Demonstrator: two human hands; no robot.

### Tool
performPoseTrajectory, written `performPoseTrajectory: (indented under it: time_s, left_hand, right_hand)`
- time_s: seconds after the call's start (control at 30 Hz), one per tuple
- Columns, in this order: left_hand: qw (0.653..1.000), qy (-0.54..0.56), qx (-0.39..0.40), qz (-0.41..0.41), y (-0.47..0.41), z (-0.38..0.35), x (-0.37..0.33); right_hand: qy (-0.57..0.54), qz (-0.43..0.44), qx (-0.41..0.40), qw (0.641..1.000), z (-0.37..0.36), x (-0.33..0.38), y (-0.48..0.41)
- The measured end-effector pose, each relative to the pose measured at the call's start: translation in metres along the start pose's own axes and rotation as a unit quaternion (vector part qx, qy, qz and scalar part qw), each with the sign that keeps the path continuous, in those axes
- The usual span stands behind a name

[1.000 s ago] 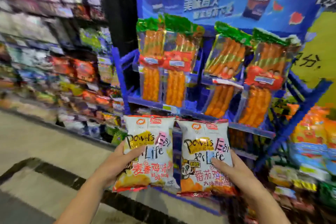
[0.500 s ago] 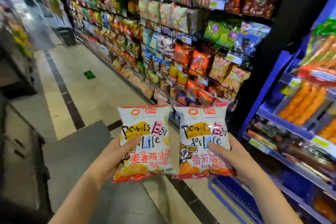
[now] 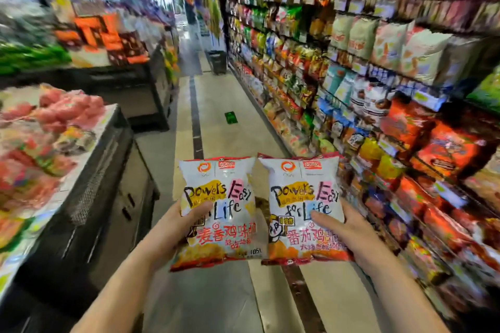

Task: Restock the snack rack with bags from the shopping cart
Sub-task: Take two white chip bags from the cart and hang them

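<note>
I hold two white snack bags side by side in front of me, upright, both printed "Powers Easy for Life". My left hand (image 3: pixel 173 227) grips the left bag (image 3: pixel 219 197) by its lower left edge, thumb across the front. My right hand (image 3: pixel 349 232) grips the right bag (image 3: pixel 303 197) by its lower right edge, thumb on the front. The long snack rack (image 3: pixel 351 67) runs along the right side of the aisle, packed with bags on several shelves. No shopping cart is clearly visible.
A black display counter (image 3: pixel 102 170) with pink and red packaged goods stands at the left. The tiled aisle floor (image 3: pixel 216 100) stretches ahead with a dark stripe and a green marker (image 3: pixel 230 117). A dark basket (image 3: pixel 217 61) stands far down the aisle.
My view has swung left, from the blue sausage stand to looking straight down the aisle. Both hands keep the same grip on the two bags.
</note>
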State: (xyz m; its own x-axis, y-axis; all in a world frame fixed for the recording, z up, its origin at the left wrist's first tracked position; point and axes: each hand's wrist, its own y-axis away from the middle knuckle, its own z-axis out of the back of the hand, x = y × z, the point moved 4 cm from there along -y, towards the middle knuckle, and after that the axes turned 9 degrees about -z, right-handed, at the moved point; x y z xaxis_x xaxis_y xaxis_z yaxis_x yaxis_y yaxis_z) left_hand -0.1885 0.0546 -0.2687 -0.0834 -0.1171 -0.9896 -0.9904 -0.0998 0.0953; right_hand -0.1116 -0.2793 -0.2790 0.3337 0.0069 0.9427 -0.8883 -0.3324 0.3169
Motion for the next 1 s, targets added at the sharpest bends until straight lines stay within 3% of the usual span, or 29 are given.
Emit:
performPoseTrajectory:
  time_s: [0.3, 0.5, 0.77, 1.0]
  left_hand:
    - [1.000, 0.014, -0.005, -0.027, -0.112, 0.030, -0.027]
    - [0.998, -0.025, -0.007, -0.055, -0.190, 0.065, -0.038]
    - [0.995, -0.042, 0.058, -0.066, -0.340, 0.143, -0.056]
    - [0.991, -0.039, 0.115, -0.064, -0.480, 0.205, -0.098]
  right_hand:
    - [0.011, -0.008, 0.068, 0.998, -0.015, 0.065, -0.155]
    - [0.047, -0.006, 0.050, 0.998, -0.039, 0.084, -0.242]
    - [0.076, -0.004, 0.022, 0.997, -0.093, 0.123, -0.370]
    - [0.069, 0.010, -0.066, 0.995, -0.130, 0.179, -0.466]
